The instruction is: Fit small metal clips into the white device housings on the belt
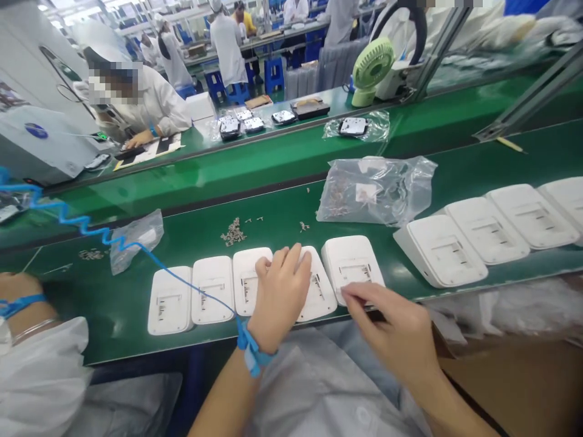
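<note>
My left hand (283,290) lies over a white plastic housing (314,303), its fingers stretched out and partly covering that housing and the one to its left (243,294). My right hand (396,325) is closed, thumb and fingertips pinched together at the lower left corner of another white housing (353,252). Whatever is between those fingertips is too small or hidden to make out. These housings lie in a row, with open recesses holding metal contacts facing up. A blue wrist strap (250,349) with a coiled cord is around my left wrist.
Small metal pieces (234,232) lie in a pile behind the row. Plastic bags (376,191) (136,241) rest on the green bench (113,334). More white housings (446,252) stand at right. A co-worker's arm (27,303) is at left; a green fan (373,67) stands beyond.
</note>
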Motion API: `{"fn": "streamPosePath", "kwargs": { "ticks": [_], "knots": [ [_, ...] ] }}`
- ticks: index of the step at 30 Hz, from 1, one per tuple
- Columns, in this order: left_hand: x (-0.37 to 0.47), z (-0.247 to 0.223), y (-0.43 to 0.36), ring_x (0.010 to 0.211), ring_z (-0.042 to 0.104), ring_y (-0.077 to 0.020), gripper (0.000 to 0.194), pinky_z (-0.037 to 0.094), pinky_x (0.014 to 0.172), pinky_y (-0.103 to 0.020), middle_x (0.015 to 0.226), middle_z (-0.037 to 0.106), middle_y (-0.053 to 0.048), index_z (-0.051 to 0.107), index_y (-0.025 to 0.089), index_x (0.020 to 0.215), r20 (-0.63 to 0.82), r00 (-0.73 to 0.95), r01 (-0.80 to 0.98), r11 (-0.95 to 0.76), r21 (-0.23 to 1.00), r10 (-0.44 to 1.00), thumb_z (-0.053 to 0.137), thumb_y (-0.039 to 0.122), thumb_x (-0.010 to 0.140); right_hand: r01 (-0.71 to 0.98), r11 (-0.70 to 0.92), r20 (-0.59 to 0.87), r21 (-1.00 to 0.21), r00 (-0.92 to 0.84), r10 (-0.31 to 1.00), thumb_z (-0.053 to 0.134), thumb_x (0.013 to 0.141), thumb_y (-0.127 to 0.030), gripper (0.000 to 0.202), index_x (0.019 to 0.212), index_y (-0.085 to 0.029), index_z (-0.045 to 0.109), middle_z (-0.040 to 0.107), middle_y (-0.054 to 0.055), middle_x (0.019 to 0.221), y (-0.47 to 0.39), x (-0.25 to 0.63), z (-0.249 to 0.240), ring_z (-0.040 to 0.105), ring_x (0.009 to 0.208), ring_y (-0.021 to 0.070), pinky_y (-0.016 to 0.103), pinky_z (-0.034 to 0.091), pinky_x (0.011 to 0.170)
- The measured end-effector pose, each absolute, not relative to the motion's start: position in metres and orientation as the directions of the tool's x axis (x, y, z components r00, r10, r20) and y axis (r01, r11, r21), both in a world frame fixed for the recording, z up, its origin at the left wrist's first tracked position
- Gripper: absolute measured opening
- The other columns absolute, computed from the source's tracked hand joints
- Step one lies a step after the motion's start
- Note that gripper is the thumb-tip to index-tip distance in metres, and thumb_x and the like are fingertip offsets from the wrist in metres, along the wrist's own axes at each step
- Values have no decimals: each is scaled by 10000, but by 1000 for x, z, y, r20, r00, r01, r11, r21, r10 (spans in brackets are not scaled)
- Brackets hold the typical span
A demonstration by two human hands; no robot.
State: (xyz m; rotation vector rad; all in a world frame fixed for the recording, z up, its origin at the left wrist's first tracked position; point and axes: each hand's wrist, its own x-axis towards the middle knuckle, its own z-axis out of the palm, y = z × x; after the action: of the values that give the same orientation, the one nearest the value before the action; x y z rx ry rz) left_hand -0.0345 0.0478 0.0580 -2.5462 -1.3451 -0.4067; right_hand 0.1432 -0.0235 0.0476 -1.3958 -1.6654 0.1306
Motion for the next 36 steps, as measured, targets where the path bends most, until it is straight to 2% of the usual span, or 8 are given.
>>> {"fn": "streamPosePath", "kwargs": {
  "ticks": [4, 8, 15, 24, 28, 30, 32, 36],
  "knots": [
    [-24, 54, 33, 924, 580, -237, 319, 318, 764, -437, 1150, 678, -71, 598, 253, 1289, 321, 508, 860, -494, -129, 799, 534, 319, 983, 765, 277, 582, -581, 153, 799, 632, 898, -98, 128, 948, -212, 662, 712, 33, 915, -43, 133, 29, 692, 811, 158, 296, 576, 766],
    [-17, 52, 23, 897, 557, -230, 300, 276, 770, -443, 1111, 677, -59, 604, 242, 1269, 351, 464, 885, -442, -146, 813, 493, 327, 1004, 801, 224, 576, -555, 176, 798, 647, 882, -95, 107, 926, -189, 673, 671, 49, 904, -39, 132, 16, 667, 798, 160, 296, 569, 720],
    [-9, 55, 18, 834, 535, -220, 309, 232, 717, -429, 1058, 669, -58, 606, 217, 1262, 321, 431, 902, -403, -154, 843, 470, 325, 1007, 868, 155, 547, -472, 150, 823, 615, 899, -101, 114, 927, -187, 684, 703, 42, 887, -35, 132, 18, 667, 783, 164, 285, 558, 685],
    [-6, 59, 12, 865, 515, -241, 410, 249, 744, -459, 1153, 648, -96, 571, 160, 1322, 264, 409, 913, -395, -106, 874, 469, 362, 981, 875, 140, 523, -463, 143, 840, 626, 886, -103, 94, 855, -167, 688, 690, 42, 828, -34, 131, 23, 646, 745, 155, 264, 526, 657],
    [-5, 61, 11, 933, 508, -286, 528, 271, 785, -489, 1221, 616, -131, 535, 142, 1358, 199, 404, 915, -397, -76, 893, 500, 464, 941, 920, 54, 474, -387, 149, 868, 601, 897, -120, 200, 713, -177, 656, 645, 23, 725, -31, 124, 28, 595, 651, 144, 273, 461, 583],
    [-3, 60, 11, 950, 504, -296, 521, 271, 807, -503, 1191, 616, -134, 535, 142, 1355, 194, 390, 921, -383, -73, 900, 488, 458, 944, 939, 36, 443, -343, 128, 887, 586, 906, -132, 242, 676, -180, 644, 630, 26, 712, -31, 122, 31, 583, 640, 150, 283, 443, 570],
    [-1, 60, 11, 957, 500, -295, 496, 268, 824, -515, 1163, 617, -130, 538, 139, 1349, 202, 376, 927, -368, -79, 904, 470, 435, 956, 942, 44, 433, -334, 112, 895, 579, 919, -144, 237, 698, -181, 658, 641, 36, 745, -32, 122, 32, 600, 669, 161, 288, 455, 582],
    [2, 58, 11, 961, 497, -297, 496, 262, 845, -521, 1145, 620, -125, 547, 152, 1341, 215, 358, 934, -349, -81, 909, 475, 461, 960, 910, 75, 497, -408, 153, 854, 597, 924, -138, 113, 877, -175, 693, 702, 59, 883, -37, 128, 30, 665, 766, 166, 282, 526, 674]
  ]
}}
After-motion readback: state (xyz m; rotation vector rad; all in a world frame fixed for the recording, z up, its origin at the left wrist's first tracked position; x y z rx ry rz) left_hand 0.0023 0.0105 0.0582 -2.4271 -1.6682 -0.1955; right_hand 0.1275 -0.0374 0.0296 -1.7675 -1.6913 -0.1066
